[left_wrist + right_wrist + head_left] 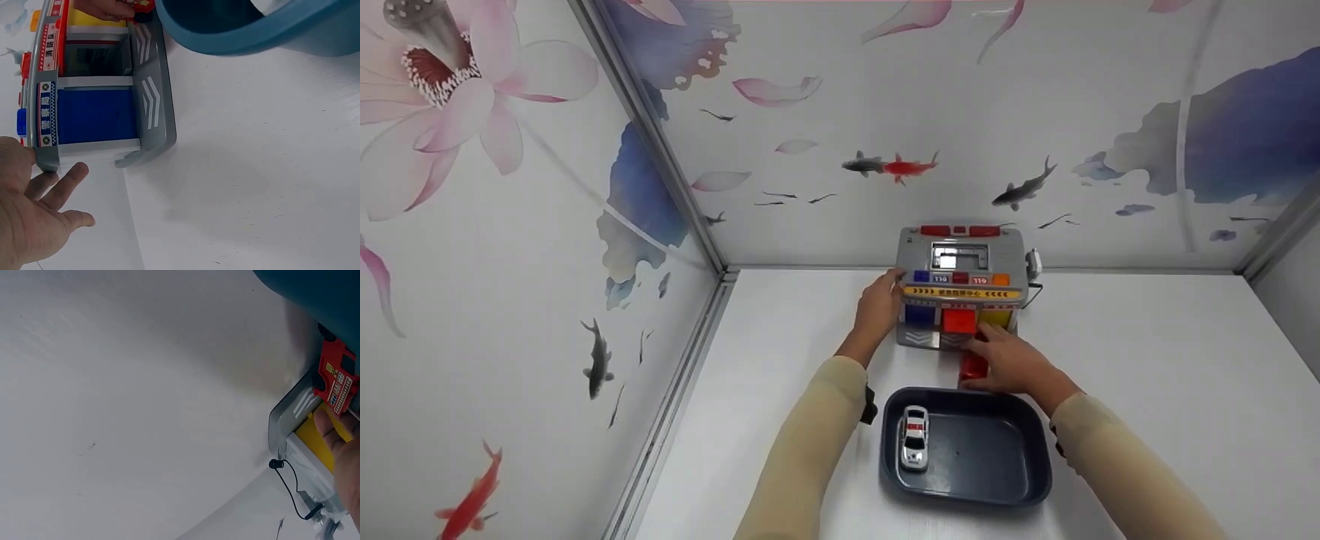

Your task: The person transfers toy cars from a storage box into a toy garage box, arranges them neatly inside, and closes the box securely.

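A grey toy garage point(960, 292) stands against the back wall. Its blue door point(98, 117) is down and its yellow door point(315, 441) looks down too, while the red middle door point(959, 321) is raised over a dark bay. My left hand point(877, 307) rests against the garage's left side, fingers mostly straight. In front of the middle bay, my right hand point(1012, 361) grips a red toy fire truck point(337, 377), thumb and fingers on either side. Part of the truck is hidden by that hand in the head view.
A dark blue tray point(982, 461) sits just in front of the garage, with a white toy police car point(915, 439) in its left part. From the garage's right side hangs a black cord point(289, 486). Printed wall panels point(810, 150) border the white table point(1147, 375).
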Motion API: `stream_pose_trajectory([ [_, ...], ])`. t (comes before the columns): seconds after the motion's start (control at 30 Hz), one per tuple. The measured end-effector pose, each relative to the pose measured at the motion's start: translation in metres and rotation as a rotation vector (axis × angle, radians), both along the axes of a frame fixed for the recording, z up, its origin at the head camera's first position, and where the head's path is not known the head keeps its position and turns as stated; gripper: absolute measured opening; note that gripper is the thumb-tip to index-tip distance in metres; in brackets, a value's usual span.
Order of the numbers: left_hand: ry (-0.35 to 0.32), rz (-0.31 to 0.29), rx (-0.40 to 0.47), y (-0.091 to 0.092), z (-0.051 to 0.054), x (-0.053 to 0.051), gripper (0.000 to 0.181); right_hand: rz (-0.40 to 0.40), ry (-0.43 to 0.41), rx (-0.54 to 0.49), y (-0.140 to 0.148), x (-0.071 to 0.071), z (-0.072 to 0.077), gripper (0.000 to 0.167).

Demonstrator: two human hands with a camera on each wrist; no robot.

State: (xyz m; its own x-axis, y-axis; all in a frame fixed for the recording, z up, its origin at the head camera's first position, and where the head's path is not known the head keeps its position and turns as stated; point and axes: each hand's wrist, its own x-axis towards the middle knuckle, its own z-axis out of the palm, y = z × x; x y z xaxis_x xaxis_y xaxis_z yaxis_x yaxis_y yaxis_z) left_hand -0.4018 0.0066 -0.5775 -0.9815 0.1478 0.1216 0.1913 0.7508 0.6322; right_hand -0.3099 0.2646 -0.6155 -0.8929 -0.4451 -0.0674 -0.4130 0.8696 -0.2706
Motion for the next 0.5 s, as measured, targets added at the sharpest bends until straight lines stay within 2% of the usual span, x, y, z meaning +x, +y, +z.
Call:
stream_pose_trajectory([
  [0.33,-0.007,0.011,-0.01,0.0014,-0.0007,-0.0011,0.039,-0.008,-0.069,-0.047,-0.0078,0.0004,-0.0005,0.082],
  [0.5,0.001,0.005,-0.006,0.0002,-0.0008,-0.0012,0.039,0.013,-0.072,-0.055,-0.0087,-0.0008,-0.0013,0.085],
])
